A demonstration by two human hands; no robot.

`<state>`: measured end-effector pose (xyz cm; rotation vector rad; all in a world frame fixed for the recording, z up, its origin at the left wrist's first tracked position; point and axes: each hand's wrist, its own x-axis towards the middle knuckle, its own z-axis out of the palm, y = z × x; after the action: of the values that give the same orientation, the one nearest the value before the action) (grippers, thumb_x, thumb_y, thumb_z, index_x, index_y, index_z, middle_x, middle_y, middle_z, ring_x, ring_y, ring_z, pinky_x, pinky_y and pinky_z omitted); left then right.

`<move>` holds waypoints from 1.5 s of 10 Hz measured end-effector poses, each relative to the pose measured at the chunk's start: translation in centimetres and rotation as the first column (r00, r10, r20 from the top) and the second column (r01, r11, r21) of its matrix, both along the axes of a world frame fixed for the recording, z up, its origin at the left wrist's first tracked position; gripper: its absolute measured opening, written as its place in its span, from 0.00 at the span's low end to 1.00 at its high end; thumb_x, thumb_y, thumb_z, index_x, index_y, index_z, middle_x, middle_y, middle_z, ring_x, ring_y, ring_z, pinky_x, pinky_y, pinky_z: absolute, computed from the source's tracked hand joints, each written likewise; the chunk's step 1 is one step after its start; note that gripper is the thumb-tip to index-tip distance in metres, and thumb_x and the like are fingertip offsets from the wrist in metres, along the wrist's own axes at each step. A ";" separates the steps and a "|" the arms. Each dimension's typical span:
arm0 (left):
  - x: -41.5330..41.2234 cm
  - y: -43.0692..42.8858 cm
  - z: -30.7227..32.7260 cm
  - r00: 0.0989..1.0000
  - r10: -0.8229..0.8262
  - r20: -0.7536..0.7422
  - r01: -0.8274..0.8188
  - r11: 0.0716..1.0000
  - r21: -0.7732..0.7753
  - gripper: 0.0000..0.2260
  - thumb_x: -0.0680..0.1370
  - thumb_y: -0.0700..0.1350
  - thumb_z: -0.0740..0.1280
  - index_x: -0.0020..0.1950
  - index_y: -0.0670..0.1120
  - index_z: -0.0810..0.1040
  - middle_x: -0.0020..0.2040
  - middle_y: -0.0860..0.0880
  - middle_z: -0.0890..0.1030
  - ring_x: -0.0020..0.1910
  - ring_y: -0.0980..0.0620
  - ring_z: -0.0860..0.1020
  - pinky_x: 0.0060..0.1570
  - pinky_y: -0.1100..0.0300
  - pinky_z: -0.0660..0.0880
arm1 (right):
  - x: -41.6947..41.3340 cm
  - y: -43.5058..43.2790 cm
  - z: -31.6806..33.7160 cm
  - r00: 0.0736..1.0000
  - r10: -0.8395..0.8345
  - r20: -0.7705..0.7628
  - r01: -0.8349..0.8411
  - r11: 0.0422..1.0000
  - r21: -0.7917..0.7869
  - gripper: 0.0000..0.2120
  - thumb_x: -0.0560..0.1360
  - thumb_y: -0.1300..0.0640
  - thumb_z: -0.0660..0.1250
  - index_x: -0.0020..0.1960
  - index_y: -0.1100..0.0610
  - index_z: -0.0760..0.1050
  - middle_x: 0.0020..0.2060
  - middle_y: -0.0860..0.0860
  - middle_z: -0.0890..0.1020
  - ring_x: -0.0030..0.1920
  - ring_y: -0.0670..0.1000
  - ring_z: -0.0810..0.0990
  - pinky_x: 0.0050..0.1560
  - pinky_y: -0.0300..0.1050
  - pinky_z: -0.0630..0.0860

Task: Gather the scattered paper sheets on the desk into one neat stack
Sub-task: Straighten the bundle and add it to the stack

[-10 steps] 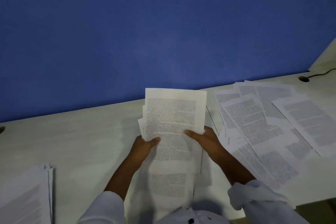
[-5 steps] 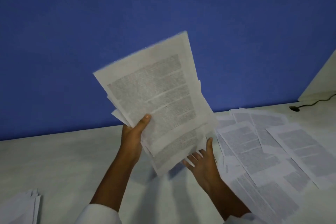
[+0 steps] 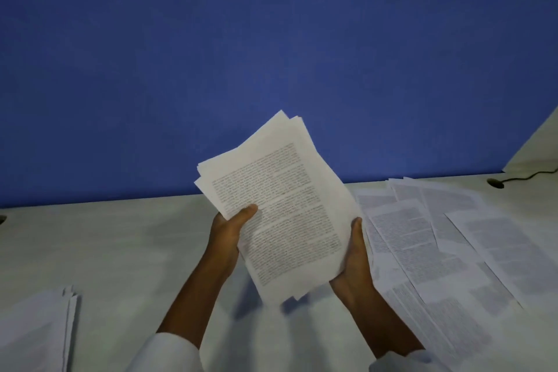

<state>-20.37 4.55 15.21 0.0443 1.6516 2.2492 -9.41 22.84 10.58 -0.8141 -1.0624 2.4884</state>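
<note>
A white desk [image 3: 120, 251] runs beneath a blue wall [image 3: 271, 54]. The bundle of printed sheets [image 3: 277, 211] is held tilted above the desk. The left hand [image 3: 226, 238] pinches its left edge, thumb on top, and the right hand [image 3: 354, 263] cups its lower right edge. Scattered sheets [image 3: 437, 244] overlap right of the grip, and a stack [image 3: 39, 329] lies well left. Half a second ago the right hand was spread open under the bundle.
</note>
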 end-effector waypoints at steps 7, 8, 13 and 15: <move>8.3 -10.6 -5.4 0.872 -0.143 0.467 0.084 0.986 0.145 0.13 0.79 0.45 0.63 0.45 0.43 0.87 0.45 0.44 0.86 0.40 0.47 0.85 0.36 0.60 0.81 | 3.7 -4.0 -2.2 0.737 0.634 0.234 -0.635 0.768 -0.082 0.30 0.72 0.35 0.66 0.69 0.50 0.74 0.65 0.57 0.78 0.66 0.62 0.75 0.72 0.63 0.64; 10.2 -11.7 -6.2 0.861 -0.120 0.494 0.066 0.990 0.125 0.13 0.79 0.46 0.63 0.49 0.42 0.85 0.47 0.44 0.86 0.42 0.47 0.85 0.36 0.61 0.80 | 3.7 -5.3 -3.4 0.774 0.587 0.237 -0.579 0.808 -0.109 0.34 0.67 0.32 0.70 0.67 0.49 0.75 0.65 0.58 0.77 0.66 0.63 0.75 0.71 0.66 0.63; 12.0 -23.5 -12.1 0.930 0.060 0.363 0.059 0.950 -0.308 0.11 0.74 0.40 0.72 0.56 0.49 0.82 0.57 0.47 0.84 0.57 0.47 0.81 0.63 0.52 0.73 | -1.1 -17.7 -5.2 0.776 0.433 0.459 -0.606 0.715 0.350 0.11 0.80 0.51 0.63 0.61 0.50 0.76 0.52 0.48 0.83 0.53 0.50 0.81 0.56 0.46 0.76; 14.2 -30.1 -11.7 0.840 0.519 0.160 -0.358 0.750 -0.556 0.05 0.76 0.41 0.71 0.50 0.49 0.83 0.46 0.53 0.84 0.47 0.52 0.81 0.45 0.62 0.76 | -2.8 -25.0 -6.7 0.506 0.680 0.530 -0.861 0.436 0.263 0.11 0.80 0.59 0.63 0.61 0.53 0.76 0.54 0.52 0.83 0.51 0.52 0.82 0.51 0.46 0.80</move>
<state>-6.14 -25.52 3.47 -0.8794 2.1776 1.8805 -12.20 -2.15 3.88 -0.6704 -2.6384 2.4762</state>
